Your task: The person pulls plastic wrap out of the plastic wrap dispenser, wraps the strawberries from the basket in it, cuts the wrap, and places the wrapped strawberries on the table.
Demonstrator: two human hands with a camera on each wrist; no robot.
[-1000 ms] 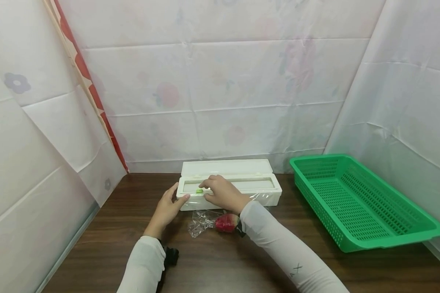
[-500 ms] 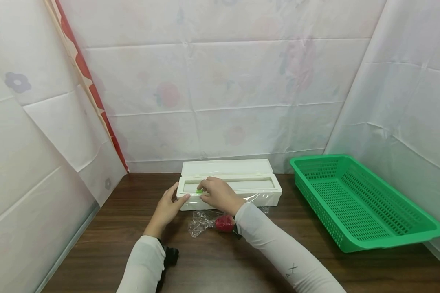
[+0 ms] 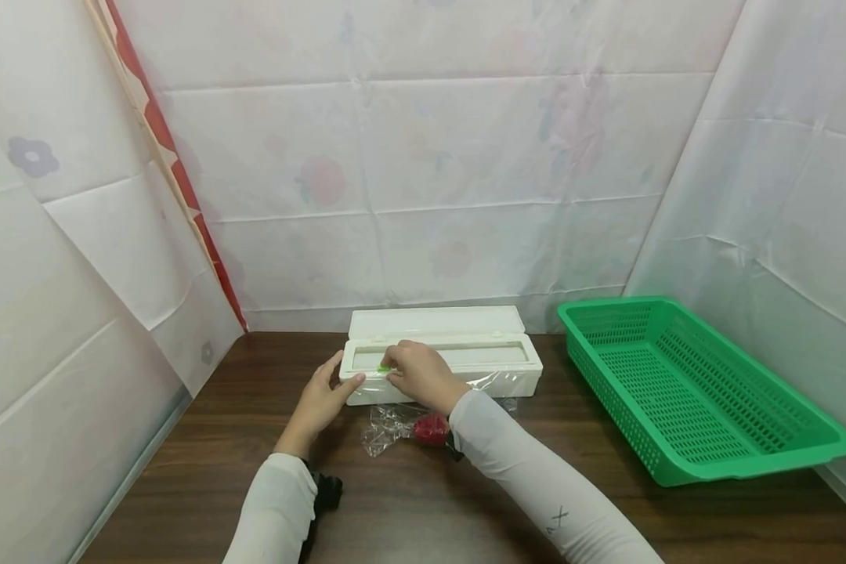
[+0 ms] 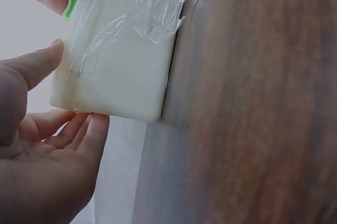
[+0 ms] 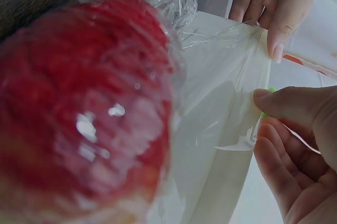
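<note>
A person's left hand (image 3: 324, 401) is gripping the near-left end of a white box (image 4: 121, 87), thumb on the top edge and fingers against the end wall, while the right hand (image 3: 423, 377) is pinching a green tab (image 4: 69, 7) at the box's front edge. Clear film (image 4: 158, 19) is hanging down the front. A red, film-wrapped item (image 3: 431, 429) is lying on the dark tabletop (image 3: 388, 509) just before the box; a green basket (image 3: 677, 392) is standing to the right.
</note>
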